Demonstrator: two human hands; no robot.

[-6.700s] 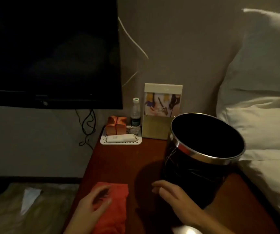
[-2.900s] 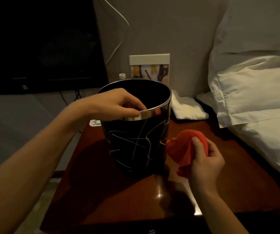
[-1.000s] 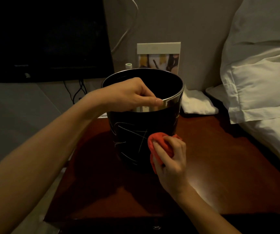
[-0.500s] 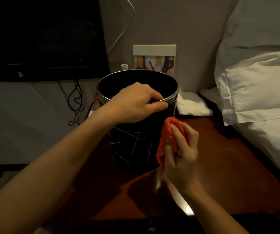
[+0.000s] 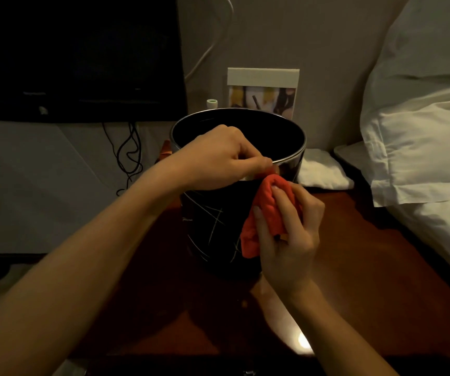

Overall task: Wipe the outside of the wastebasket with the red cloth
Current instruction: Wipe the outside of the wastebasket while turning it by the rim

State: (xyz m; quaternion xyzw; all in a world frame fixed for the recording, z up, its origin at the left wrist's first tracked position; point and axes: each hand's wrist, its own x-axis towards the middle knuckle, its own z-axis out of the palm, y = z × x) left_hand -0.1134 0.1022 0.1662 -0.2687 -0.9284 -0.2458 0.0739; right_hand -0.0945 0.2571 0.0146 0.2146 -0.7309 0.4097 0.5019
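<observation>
A black wastebasket (image 5: pixel 213 229) with pale scratch-like lines and a shiny metal rim stands upright on the dark red table (image 5: pixel 367 280). My left hand (image 5: pixel 218 158) grips the near side of its rim, fingers curled over the edge. My right hand (image 5: pixel 288 234) holds the bunched red cloth (image 5: pixel 269 210) and presses it against the basket's right front wall, just under the rim. The basket's far side and base are partly hidden by my hands.
White pillows (image 5: pixel 421 147) lie at the right, next to the table. A small folded white towel (image 5: pixel 324 172) lies behind the basket. A framed card (image 5: pixel 263 90) and a bottle cap (image 5: pixel 211 103) stand by the wall. A dark TV (image 5: pixel 77 55) hangs at the left with cables below.
My right hand has moved the red cloth up the basket's side, from low on the wall to just under the rim. My left hand keeps its hold on the rim.
</observation>
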